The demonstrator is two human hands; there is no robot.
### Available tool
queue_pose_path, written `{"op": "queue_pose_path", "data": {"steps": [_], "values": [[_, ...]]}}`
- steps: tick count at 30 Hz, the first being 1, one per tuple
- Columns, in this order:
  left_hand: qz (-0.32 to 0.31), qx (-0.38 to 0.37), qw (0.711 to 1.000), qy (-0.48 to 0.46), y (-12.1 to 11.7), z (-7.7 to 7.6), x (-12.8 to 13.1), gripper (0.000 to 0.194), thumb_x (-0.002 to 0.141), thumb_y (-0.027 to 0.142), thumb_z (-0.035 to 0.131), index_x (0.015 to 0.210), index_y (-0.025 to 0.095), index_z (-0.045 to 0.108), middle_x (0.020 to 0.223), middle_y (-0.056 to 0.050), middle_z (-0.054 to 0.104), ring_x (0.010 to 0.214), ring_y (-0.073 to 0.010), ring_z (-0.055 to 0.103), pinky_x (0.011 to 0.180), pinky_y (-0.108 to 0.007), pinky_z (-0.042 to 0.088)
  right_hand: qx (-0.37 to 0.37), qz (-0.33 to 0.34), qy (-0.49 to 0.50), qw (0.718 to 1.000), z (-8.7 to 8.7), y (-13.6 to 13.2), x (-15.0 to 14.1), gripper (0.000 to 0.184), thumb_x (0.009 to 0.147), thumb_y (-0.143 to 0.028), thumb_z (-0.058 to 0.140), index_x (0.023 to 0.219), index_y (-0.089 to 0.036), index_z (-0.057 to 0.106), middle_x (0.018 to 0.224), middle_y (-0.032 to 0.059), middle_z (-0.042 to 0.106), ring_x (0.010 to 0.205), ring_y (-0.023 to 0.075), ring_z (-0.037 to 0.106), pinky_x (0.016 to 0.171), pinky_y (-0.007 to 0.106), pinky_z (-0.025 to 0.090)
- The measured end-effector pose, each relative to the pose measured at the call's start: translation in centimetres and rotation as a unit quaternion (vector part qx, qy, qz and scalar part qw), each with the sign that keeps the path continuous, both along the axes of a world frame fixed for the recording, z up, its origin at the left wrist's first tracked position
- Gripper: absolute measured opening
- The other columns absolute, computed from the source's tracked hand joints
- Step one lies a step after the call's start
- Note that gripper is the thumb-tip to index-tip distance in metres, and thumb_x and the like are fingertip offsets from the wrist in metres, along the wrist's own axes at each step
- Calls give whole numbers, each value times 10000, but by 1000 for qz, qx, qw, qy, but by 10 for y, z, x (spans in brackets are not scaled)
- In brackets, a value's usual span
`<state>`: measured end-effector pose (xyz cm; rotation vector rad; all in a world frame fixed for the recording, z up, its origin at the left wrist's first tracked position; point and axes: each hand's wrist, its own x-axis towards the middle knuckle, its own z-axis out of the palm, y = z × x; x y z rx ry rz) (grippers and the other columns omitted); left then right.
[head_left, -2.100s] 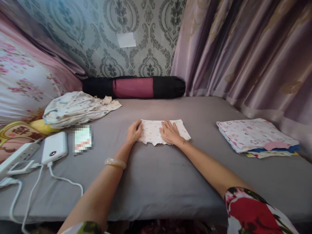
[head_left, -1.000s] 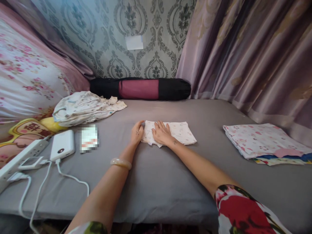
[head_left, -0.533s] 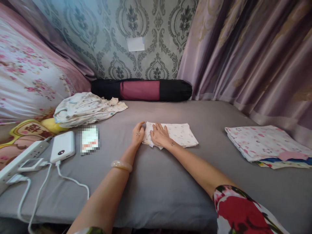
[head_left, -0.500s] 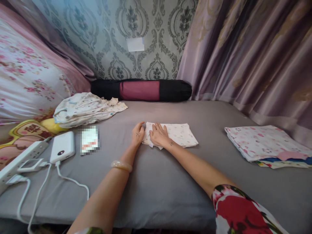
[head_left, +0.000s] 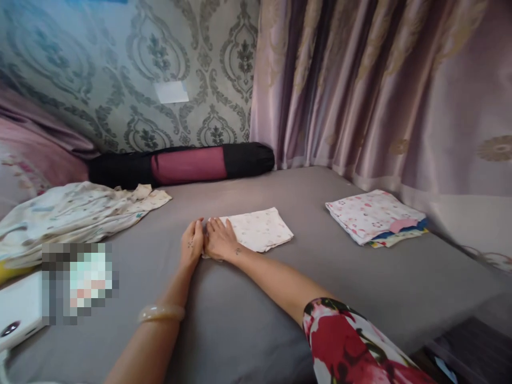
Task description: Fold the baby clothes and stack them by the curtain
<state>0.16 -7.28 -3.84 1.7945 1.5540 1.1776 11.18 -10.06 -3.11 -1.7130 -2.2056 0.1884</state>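
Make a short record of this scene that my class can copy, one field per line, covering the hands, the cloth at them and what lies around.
Surface: grey sheet
Left hand: at the cloth's left edge, grip unclear
Left wrist: pale bangle
Right hand: laid flat on the cloth's left part
Cloth: folded white cloth with small prints
Right side: folded fabric stack, pink-patterned on top
Left side: crumpled pale fabric
Back: black roll with pink middle, along the wall

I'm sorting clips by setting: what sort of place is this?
Probably a bedroom in a home: a grey sheet lies spread out, with mauve curtains beside it and patterned wallpaper behind.
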Motion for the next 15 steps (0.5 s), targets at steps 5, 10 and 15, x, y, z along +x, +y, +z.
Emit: {"op": "queue_pose_path", "data": {"steps": [5, 10, 15], "values": [[-4, 1, 1000, 27, 0, -1, -1, 454, 922, 408, 298, 1131, 178, 629, 1234, -113, 651, 1188, -234, 577, 1037, -391, 433, -39, 29, 34, 998, 9, 4, 11, 532, 967, -362, 295, 1419, -96, 385, 1513, 161, 361, 1409, 270, 285, 1142, 541, 198], [-50, 36, 993, 103, -1, -4, 4, 468, 911, 437, 291, 1129, 197, 629, 1213, -94, 667, 1172, -228, 593, 1027, -385, 448, -4, 11, 20, 1000, 18, -10, 41, 500, 968, -342, 302, 1409, -127, 398, 1516, 158, 353, 1433, 269, 234, 1157, 554, 135], [-127, 95, 969, 191, 6, -17, 7, 446, 875, 373, 315, 1124, 172, 626, 1246, -124, 647, 1203, -237, 575, 1064, -405, 411, 11, 7, -3, 1000, 7, -27, 56, 513, 964, -363, 307, 1411, -133, 409, 1501, 158, 377, 1405, 294, 286, 1135, 574, 179]]}}
